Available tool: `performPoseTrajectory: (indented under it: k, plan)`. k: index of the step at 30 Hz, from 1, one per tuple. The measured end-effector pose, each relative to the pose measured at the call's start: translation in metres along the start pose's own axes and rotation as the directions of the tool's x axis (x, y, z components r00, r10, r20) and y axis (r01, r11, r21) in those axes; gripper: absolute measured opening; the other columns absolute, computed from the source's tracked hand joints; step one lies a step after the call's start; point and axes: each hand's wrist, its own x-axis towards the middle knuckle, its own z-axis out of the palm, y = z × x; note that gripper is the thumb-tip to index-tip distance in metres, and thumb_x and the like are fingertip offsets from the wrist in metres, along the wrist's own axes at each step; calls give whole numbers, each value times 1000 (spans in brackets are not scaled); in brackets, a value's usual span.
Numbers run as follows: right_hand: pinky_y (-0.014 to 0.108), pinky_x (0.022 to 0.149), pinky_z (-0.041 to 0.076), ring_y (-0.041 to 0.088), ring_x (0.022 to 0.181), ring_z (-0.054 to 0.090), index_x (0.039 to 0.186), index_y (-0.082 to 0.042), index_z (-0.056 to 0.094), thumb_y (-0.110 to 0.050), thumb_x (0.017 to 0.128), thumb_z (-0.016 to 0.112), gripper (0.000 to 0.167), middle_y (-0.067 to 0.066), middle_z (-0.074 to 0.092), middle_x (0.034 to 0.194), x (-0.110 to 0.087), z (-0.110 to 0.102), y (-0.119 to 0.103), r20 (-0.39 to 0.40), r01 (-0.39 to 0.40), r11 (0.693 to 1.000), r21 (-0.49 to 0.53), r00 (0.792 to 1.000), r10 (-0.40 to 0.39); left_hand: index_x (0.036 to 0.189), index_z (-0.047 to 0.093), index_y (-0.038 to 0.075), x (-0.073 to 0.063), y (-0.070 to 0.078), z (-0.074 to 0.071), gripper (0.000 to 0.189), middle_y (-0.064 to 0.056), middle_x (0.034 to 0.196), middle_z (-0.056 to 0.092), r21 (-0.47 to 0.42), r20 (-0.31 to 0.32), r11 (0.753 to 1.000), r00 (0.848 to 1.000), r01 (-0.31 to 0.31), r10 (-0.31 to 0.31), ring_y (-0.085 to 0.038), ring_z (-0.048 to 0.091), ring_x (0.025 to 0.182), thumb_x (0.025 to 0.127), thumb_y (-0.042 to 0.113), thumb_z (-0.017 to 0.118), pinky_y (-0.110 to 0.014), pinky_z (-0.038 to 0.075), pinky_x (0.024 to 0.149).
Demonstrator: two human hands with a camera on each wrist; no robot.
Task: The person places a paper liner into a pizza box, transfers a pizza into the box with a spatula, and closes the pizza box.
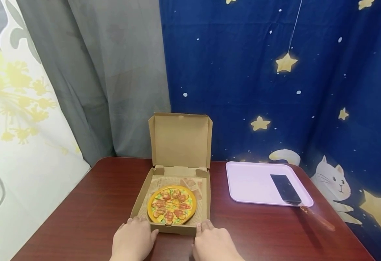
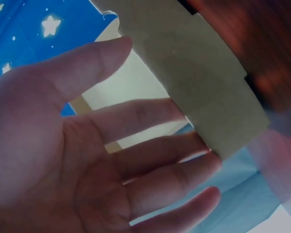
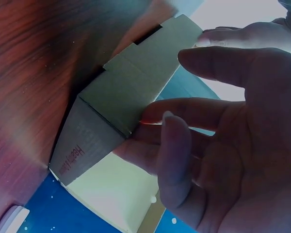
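A cardboard pizza box [image 1: 182, 141] stands on the table with its lid raised. Inside, on printed paper [image 1: 190, 183], lies a round pizza [image 1: 172, 205] with a yellow rim and reddish-brown toppings. My left hand [image 1: 133, 237] rests at the box's front left corner, its fairly straight fingers touching the wall [image 2: 189, 73] edge in the left wrist view. At the front right corner my right hand [image 1: 214, 241] touches the box, and its fingertips meet the side edge in the right wrist view. Part of that hand's fingers is hidden behind another finger there.
A pale lilac tray [image 1: 249, 185] stands at the right of the dark red table [image 1: 108, 203]. A spatula with a dark flat blade [image 1: 285, 188] lies across its rim, and its brownish handle [image 1: 317, 218] juts past the tray. Curtains [image 1: 216, 90] hang behind.
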Motion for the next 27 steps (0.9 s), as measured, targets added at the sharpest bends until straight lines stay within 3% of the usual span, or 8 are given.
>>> performPoseTrajectory:
  k: [9,21,27]
  plan:
    - [41,64,64,23,111,74,129,-6,76,-52,93,72,59,9,76,125,-1,-5,3,-2,0,1000,13,1000,0,103,74,-7,-1,7,-1,57,-26,98,72,21,-52,1000,999,2,-1,-42,71,101,89,47,82,-60,59,94]
    - [44,70,67,24,125,72,128,-6,77,-52,94,71,57,10,76,130,1,-5,-2,12,-7,1000,-2,1000,7,101,77,-8,-1,8,-3,57,-29,97,73,40,-75,999,997,-18,21,-45,73,99,89,47,82,-60,60,87]
    - [45,78,68,25,128,71,130,-6,76,-52,94,70,59,11,75,135,2,-5,-2,57,-17,1000,4,998,17,95,77,-6,-2,8,-1,53,-24,89,72,51,-99,999,995,-18,23,-39,72,90,88,47,83,-55,61,79]
